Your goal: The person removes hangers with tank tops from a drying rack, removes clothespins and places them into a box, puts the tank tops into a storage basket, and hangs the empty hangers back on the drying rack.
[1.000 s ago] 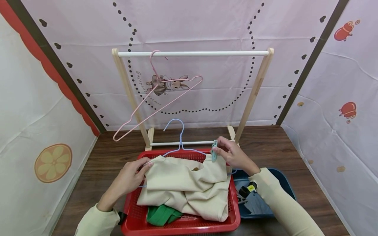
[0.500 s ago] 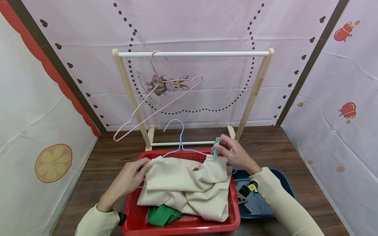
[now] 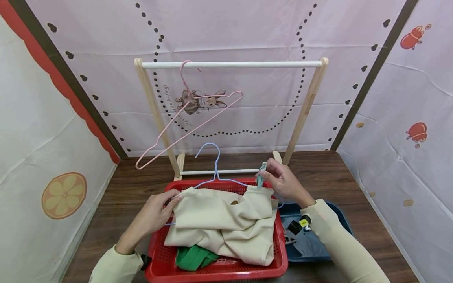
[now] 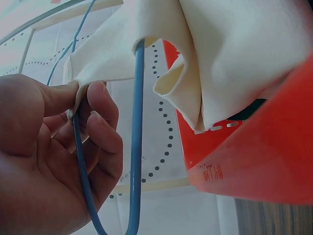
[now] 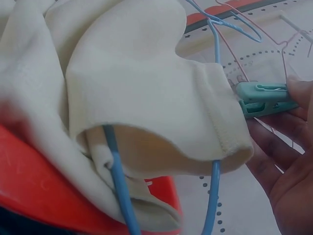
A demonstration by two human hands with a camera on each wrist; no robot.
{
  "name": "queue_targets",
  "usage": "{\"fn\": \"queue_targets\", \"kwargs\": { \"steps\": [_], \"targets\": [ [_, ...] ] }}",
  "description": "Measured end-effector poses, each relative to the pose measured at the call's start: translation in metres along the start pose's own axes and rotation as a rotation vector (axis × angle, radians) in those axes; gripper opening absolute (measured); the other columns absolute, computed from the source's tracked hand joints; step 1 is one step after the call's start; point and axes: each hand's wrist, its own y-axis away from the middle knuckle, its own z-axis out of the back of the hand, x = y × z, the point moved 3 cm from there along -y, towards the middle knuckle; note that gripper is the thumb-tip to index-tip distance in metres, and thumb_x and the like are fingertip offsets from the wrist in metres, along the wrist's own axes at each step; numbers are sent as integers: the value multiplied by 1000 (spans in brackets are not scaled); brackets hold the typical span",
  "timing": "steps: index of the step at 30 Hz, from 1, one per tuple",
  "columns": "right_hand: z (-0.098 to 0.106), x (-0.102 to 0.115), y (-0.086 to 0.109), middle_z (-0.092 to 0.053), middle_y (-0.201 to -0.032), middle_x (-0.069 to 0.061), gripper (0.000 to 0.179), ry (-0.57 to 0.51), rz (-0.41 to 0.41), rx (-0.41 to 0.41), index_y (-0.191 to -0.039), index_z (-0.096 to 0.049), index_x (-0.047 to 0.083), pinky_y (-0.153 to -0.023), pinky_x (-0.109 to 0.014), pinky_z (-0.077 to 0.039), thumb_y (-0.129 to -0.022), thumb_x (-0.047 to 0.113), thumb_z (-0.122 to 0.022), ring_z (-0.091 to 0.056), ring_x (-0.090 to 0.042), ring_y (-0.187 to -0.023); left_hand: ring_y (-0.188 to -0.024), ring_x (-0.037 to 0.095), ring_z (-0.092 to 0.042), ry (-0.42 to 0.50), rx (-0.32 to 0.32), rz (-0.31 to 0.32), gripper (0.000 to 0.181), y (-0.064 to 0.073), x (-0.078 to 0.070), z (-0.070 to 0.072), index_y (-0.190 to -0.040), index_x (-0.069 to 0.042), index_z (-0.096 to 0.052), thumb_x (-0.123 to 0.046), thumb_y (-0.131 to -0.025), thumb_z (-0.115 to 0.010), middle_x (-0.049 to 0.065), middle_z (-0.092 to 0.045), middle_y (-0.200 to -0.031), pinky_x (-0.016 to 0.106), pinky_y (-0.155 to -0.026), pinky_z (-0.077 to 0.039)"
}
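Observation:
A cream sleeveless top [image 3: 209,206] hangs on a blue wire hanger [image 3: 216,167] over the red basket, folded on itself. My left hand [image 3: 155,210] pinches the top's shoulder strap together with the hanger arm, thumb against fingertips [image 4: 96,90]. At the other strap, my right hand [image 3: 286,182] pinches a teal clothespin [image 3: 262,175] by its handle end. In the right wrist view the clothespin [image 5: 264,95] has its nose right at the strap's edge. Both blue hanger arms [image 5: 213,196] show through the armhole there.
Under the top stands the red basket [image 3: 283,261], with a green cloth [image 3: 196,257] inside. A blue tray [image 3: 308,259] with small items sits to the right, partly behind my sleeve. Behind, a pink hanger [image 3: 191,131] hangs from the rack's white bar [image 3: 247,64].
My right hand has drawn the clothespin a little up and to the right, toward the outer end of the strap. My left hand stays in place.

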Motion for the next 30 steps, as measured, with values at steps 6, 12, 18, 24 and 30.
{"fn": "queue_targets", "kwargs": {
  "steps": [6,12,18,24,30],
  "targets": [
    [4,-18,0,-66,-94,-18,4,-42,35,-22,-102,-56,-4,-70,-26,-53,-100,-2,-53,-63,-12,-78,-58,5,-44,-3,17,23,10,0,2,-1,-99,-17,-66,-15,-102,-57,-10,-45,-64,23,-56,-40],
    [8,-19,2,-68,-97,-17,4,-92,40,-14,-104,-56,2,-78,-27,-56,-100,1,-55,-67,-18,-84,-58,5,-45,-7,25,35,10,0,3,-1,-99,-17,-66,-16,-102,-56,-10,-45,-64,23,-56,-41],
    [12,-20,5,-67,-100,-21,8,-86,24,-36,-107,-55,0,-78,-29,-57,-100,3,-56,-67,-18,-83,-60,6,-46,-10,22,37,10,-1,2,-1,-100,-17,-66,-16,-102,-56,-10,-45,-65,24,-57,-40],
    [16,-22,9,-66,-100,-21,11,-63,7,-54,-108,-55,-1,-73,-32,-58,-98,3,-59,-67,-20,-78,-61,6,-46,-16,24,38,11,-1,2,-1,-100,-18,-66,-16,-102,-56,-9,-46,-66,24,-58,-41],
    [19,-24,11,-66,-100,-23,13,-98,-2,-52,-107,-55,-2,-72,-30,-58,-98,4,-61,-68,-28,-77,-61,7,-46,-15,25,45,10,0,2,-1,-100,-18,-66,-16,-102,-56,-9,-46,-66,24,-57,-41]
  ]
}}
